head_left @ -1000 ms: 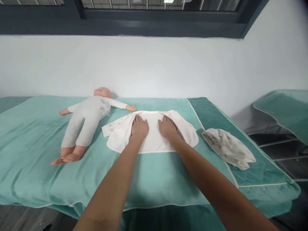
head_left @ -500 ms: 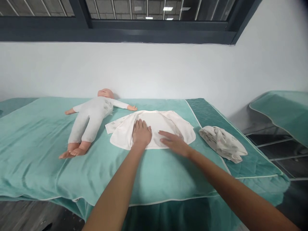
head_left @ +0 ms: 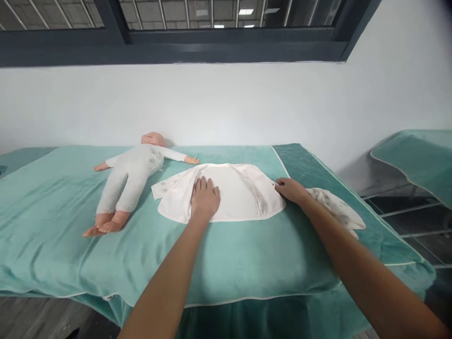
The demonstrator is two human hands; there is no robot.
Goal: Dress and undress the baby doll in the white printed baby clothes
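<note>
A white baby shirt [head_left: 236, 195] lies spread on the green bed cover, its left sleeve stretched out to the side. Flat on the shirt's left half rests my left hand [head_left: 205, 197], fingers extended and holding nothing. At the right edge of the shirt, my right hand [head_left: 291, 189] has its fingers closed on the cloth near the right sleeve; the fingertips are partly hidden. A baby doll [head_left: 130, 172] in a white suit lies on its back to the left, one arm reaching toward the shirt. Behind my right forearm sits a bundled patterned cloth [head_left: 337, 207], partly covered.
The green bed cover [head_left: 247, 263] hangs over the front edge. A white wall [head_left: 226, 103] with a dark-framed, barred window rises behind. On the right are a metal rack [head_left: 409, 212] and another green cover [head_left: 416, 153].
My right hand has moved right, from above the middle of the shirt to its right edge, and closed on the cloth. My left hand stays flat on the shirt.
</note>
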